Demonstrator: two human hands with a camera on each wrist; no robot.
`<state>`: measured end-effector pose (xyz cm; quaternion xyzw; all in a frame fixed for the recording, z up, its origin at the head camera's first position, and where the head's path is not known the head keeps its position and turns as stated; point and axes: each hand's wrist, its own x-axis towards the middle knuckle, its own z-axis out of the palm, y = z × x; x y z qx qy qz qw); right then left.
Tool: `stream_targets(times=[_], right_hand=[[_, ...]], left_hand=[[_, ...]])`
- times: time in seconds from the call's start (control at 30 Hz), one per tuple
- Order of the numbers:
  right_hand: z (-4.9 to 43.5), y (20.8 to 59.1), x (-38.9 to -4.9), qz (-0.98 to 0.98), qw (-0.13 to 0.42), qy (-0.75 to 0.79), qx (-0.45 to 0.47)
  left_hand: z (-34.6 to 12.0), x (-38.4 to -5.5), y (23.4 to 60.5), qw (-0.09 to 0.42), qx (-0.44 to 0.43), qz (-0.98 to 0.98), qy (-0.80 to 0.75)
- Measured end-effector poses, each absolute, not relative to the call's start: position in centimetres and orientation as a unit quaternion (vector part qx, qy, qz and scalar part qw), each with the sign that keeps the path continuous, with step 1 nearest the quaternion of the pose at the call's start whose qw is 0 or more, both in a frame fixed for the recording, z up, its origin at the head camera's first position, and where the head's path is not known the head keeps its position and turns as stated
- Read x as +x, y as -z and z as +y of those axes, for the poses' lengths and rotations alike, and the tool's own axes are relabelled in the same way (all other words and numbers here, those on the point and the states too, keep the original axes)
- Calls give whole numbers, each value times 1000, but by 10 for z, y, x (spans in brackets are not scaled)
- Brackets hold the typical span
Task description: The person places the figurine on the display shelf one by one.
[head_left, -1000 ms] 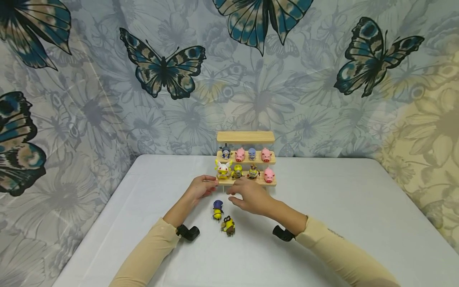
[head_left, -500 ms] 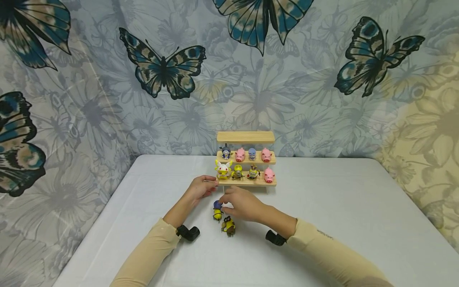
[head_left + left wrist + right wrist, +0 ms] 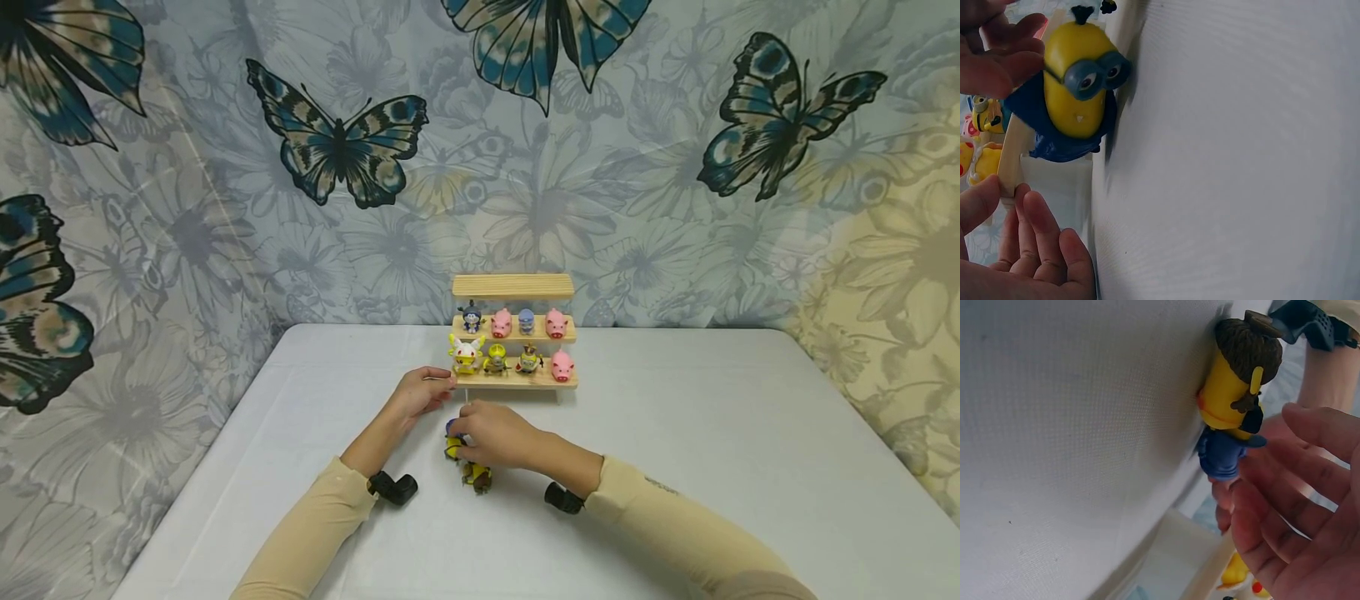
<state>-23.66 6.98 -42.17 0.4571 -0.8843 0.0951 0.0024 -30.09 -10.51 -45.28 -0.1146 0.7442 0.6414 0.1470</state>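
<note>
At the left front corner of a small wooden display shelf (image 3: 517, 384), my left hand (image 3: 422, 392) pinches the lower board between thumb and fingers; the left wrist view shows this grip on the board's end (image 3: 1015, 156). My right hand (image 3: 498, 435) is at a yellow minion figurine in blue clothes (image 3: 1079, 81), which lies on the table in front of the shelf. Its fingers are spread beside that figurine, not closed round it; whether they touch it I cannot tell. Nearer to me lies a second minion figurine with brown hair (image 3: 1249, 350), partly covered by the right hand in the head view.
Two tiers of the shelf bear several figurines: pink pigs (image 3: 557, 323), a dark blue one (image 3: 471, 318), a white-and-yellow one (image 3: 466, 356) and yellow minions (image 3: 497, 359). A white cloth covers the table (image 3: 712, 433). Behind it hangs a butterfly-print curtain (image 3: 637, 250).
My right hand has come away from the front of the shelf, moving left and toward me to the blue-clothed minion. The left hand keeps its grip on the shelf corner.
</note>
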Motion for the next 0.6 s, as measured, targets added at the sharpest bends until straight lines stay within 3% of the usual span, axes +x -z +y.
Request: stream_targets(times=[0.6], right_hand=[[58, 423, -242, -868, -17, -51, 493]], left_hand=[[-107, -301, 453, 150, -107, 746, -640]])
